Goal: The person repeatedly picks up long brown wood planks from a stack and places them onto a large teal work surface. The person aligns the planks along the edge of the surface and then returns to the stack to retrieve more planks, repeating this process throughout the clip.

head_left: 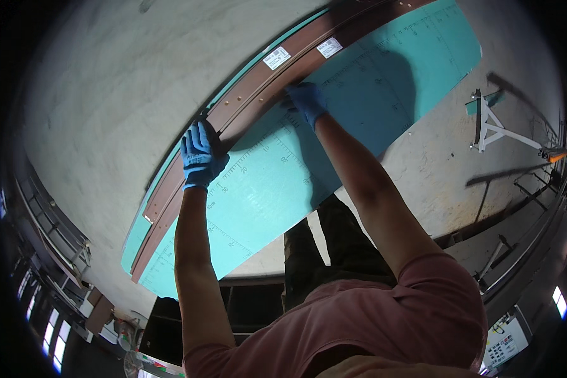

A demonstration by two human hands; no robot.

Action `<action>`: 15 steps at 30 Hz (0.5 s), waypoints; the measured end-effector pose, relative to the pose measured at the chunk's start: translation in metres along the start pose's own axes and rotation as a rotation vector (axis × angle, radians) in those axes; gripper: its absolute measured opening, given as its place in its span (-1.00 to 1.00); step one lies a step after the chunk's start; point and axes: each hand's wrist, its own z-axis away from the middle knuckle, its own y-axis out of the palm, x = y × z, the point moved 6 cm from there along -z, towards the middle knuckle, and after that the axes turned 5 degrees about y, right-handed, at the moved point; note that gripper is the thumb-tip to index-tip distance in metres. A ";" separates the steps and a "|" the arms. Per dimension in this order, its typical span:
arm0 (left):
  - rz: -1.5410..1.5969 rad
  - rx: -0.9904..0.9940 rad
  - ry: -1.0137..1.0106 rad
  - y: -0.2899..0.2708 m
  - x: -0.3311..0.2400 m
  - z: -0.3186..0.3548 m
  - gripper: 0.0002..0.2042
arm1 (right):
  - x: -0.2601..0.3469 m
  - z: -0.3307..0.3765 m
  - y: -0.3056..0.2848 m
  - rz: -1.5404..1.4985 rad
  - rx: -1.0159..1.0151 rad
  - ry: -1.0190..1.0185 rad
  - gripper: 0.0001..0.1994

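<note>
A long brown profile bar, made of two lengths side by side, lies across a turquoise cutting mat printed with ruler scales. Two white labels are stuck on the bar, and small holes show near its middle. My left hand, in a blue glove, is closed over the bar with its fingers reaching across the top. Farther right, my right hand, also blue-gloved, grips the bar's near edge; its fingertips are dark in shadow.
The mat rests on a wide grey table. On the right stands a white metal bracket frame with an orange part at its end. A white control box with buttons is at the lower right. Rails run along the left.
</note>
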 end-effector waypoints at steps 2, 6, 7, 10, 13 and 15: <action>0.012 0.014 -0.013 0.001 0.000 -0.002 0.14 | 0.003 0.003 0.002 0.035 -0.002 -0.002 -0.66; -0.018 0.026 -0.033 0.001 0.001 -0.007 0.17 | 0.002 -0.011 -0.001 0.207 -0.060 -0.074 -0.65; -0.022 0.008 -0.031 0.002 0.004 -0.002 0.17 | 0.007 -0.005 0.003 0.240 -0.061 -0.087 -0.63; -0.036 0.025 -0.026 0.003 0.000 -0.001 0.15 | 0.011 -0.006 0.003 0.390 -0.146 -0.174 -0.59; 0.000 0.102 -0.001 -0.003 -0.012 -0.023 0.14 | 0.006 -0.028 -0.017 0.518 -0.330 -0.385 -0.59; -0.032 0.064 -0.001 0.001 -0.008 -0.016 0.16 | 0.013 -0.019 -0.017 0.564 -0.348 -0.461 -0.58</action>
